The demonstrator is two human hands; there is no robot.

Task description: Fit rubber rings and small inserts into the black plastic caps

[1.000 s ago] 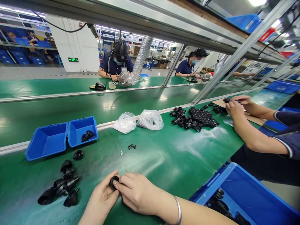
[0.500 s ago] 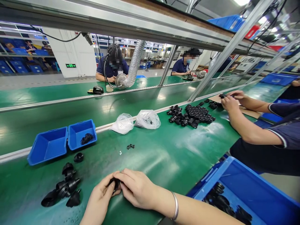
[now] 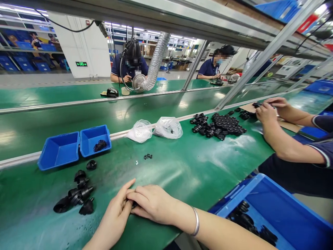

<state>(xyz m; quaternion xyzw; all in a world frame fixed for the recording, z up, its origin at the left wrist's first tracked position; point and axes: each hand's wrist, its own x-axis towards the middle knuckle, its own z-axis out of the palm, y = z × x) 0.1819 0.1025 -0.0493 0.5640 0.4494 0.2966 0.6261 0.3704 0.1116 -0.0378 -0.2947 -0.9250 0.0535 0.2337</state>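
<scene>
From where I stand, the left hand (image 3: 116,212) and right hand (image 3: 154,204) meet by the worktop's (image 3: 171,170) near edge, fingers closed together around a small black part (image 3: 134,204), mostly hidden between them; the left index finger points outward. Toward the worktop's left end lie loose black cones and cups (image 3: 76,195), with two blue bins (image 3: 60,152) behind them at the far edge, the right one holding black rings (image 3: 100,146). Midway to that edge sit tiny black pieces (image 3: 148,156) beside white bits (image 3: 137,162). Two plastic bags (image 3: 168,127) rest against the far edge, left of a heap of black parts (image 3: 225,124).
</scene>
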